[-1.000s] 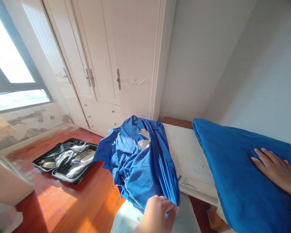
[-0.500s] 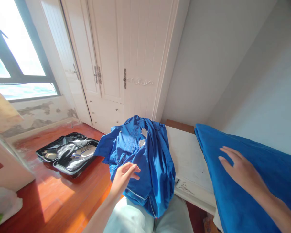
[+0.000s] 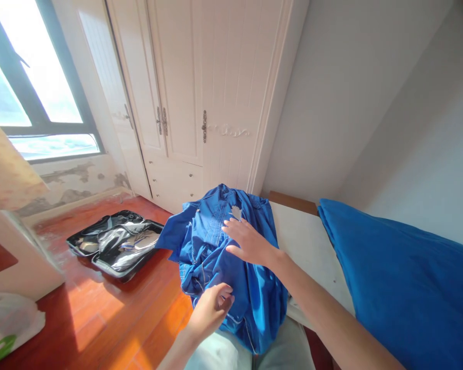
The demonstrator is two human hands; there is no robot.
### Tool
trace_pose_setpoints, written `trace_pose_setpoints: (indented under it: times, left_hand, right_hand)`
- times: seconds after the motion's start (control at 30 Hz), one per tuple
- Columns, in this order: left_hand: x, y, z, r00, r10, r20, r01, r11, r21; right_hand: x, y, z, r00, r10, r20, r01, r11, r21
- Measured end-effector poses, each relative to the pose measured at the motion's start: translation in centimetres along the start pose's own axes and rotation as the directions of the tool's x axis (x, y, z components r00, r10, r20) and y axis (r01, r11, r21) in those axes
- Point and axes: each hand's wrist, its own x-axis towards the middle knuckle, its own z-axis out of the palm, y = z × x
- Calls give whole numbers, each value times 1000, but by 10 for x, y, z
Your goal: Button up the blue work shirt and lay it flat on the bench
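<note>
A blue garment with white stitching, looking like a jacket or shirt, lies over my lap, its cloth bunched at the lower part. A pale leaf-like patch shows near its upper right. My right hand is over the upper middle of the garment, fingers stretched out, holding nothing I can see. Lower down, my left hand hovers at the garment's near part with fingers loosely bent and a gap to the thumb. Whether either hand touches the cloth, I cannot tell.
On the wooden floor at left lies an open black suitcase with things inside. A white cabinet stands at right, beside blue bedding or cloth. A white wardrobe is ahead. A plastic bag sits lower left.
My right hand has moved left from over the blue cloth at right to above the garment. My left hand has shifted slightly down and right. The view has turned slightly left.
</note>
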Motion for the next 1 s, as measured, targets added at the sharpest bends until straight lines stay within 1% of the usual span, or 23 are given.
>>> trace_pose_setpoints:
  times: [0.07,0.13,0.23,0.3,0.33,0.4,0.53,0.63,0.7,0.83,0.9,1.0]
  left_hand:
    - [-1,5,-6,1000,14,-1,-14,1000,-11]
    - [-2,6,-12,999,40,-21,-40,999,-15]
    - [0,-2,-18,993,79,-87,-79,997,2]
    - [4,-10,-19,988,101,-119,-101,995,11]
    - [5,-15,-19,986,109,-127,-108,994,13]
    - [8,-22,-17,983,118,-139,-117,993,15]
    - [10,-31,-14,978,140,-156,-134,990,48]
    - [10,-35,-14,973,167,-159,-155,984,84]
    - [10,-36,-14,969,184,-164,-168,980,102]
    - [12,-36,-16,958,209,-198,-188,975,120]
    - [13,-36,-17,954,195,-228,-179,980,91]
    - [15,-37,-20,950,128,-285,-135,991,-5]
  right_hand:
    - [3,13,5,994,90,57,-93,995,42]
    - [-1,29,10,979,180,90,-188,979,82]
    - [-13,50,12,939,338,69,-343,937,72]
    - [-16,58,10,900,432,56,-435,899,45]
    - [-16,60,9,887,458,64,-460,887,29]
    - [-11,60,8,878,468,103,-469,883,-9]
    - [5,51,7,872,453,187,-446,892,-77]
    - [14,46,8,849,490,197,-479,872,-103]
    - [15,44,9,836,524,164,-514,852,-103]
    - [5,40,16,815,578,38,-576,816,-52]
    - [-3,35,20,800,599,-32,-599,800,10]
    - [-11,25,27,764,632,-130,-612,774,163]
